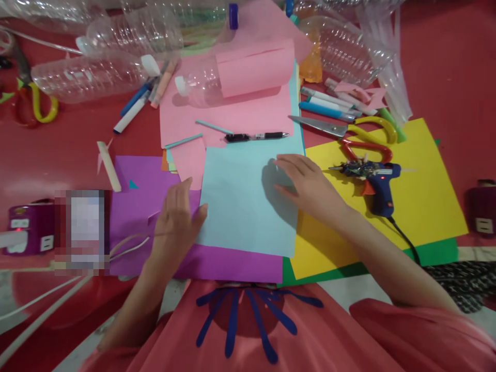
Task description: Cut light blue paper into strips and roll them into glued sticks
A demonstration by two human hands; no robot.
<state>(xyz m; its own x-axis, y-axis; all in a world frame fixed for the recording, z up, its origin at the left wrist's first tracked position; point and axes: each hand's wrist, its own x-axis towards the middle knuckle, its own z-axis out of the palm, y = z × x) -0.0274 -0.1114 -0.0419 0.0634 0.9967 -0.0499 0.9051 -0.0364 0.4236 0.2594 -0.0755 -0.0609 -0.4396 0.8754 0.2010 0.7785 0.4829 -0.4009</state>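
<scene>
A light blue sheet of paper (pixel 244 201) lies flat in the middle, over purple paper (pixel 240 263) and the edge of a yellow sheet (pixel 422 201). At its left edge is my left hand (pixel 176 217), fingers stretched out, the thumb by the sheet's border. My right hand (pixel 304 181) hovers over the sheet's right side, casting a shadow, fingers apart and holding nothing. Just above the sheet rests a black pen (pixel 256 136), with two thin rolled blue paper strips (pixel 184 141) near it. Behind them lies a clear bottle partly wrapped in pink paper (pixel 256 70).
A blue glue gun (pixel 382 188) and open scissors (pixel 349 132) lie right, by my right forearm. Markers (pixel 329 106), clear plastic bottles (pixel 93 75) and more scissors (pixel 34 103) fill the back and left. A phone (pixel 87 230) and purple power socket (pixel 31 227) sit at left.
</scene>
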